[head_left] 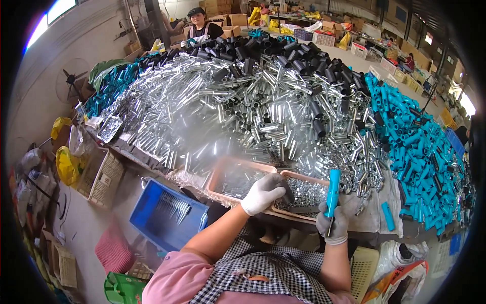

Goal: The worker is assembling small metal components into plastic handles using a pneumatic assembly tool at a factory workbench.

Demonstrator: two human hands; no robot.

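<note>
My right hand (333, 226), in a pale glove, is closed around a turquoise plastic tube (332, 191) held nearly upright. A thin metal piece shows below the tube, against the palm. My left hand (263, 194), in a white glove, is over the inner rims of two trays, its fingers bent around a short dark tube (287, 191); blur hides the tube's detail. Under and beside that hand stand a pink tray (211, 183) with thin metal pieces and another pink tray (324, 181) full of small shiny metal parts.
A large heap of metal tubes (172, 101) covers the table, with black tubes (304, 63) behind and turquoise tubes (415, 152) at the right. A blue crate (152, 223) holding metal rods stands below left. Another person (205, 29) is across the heap.
</note>
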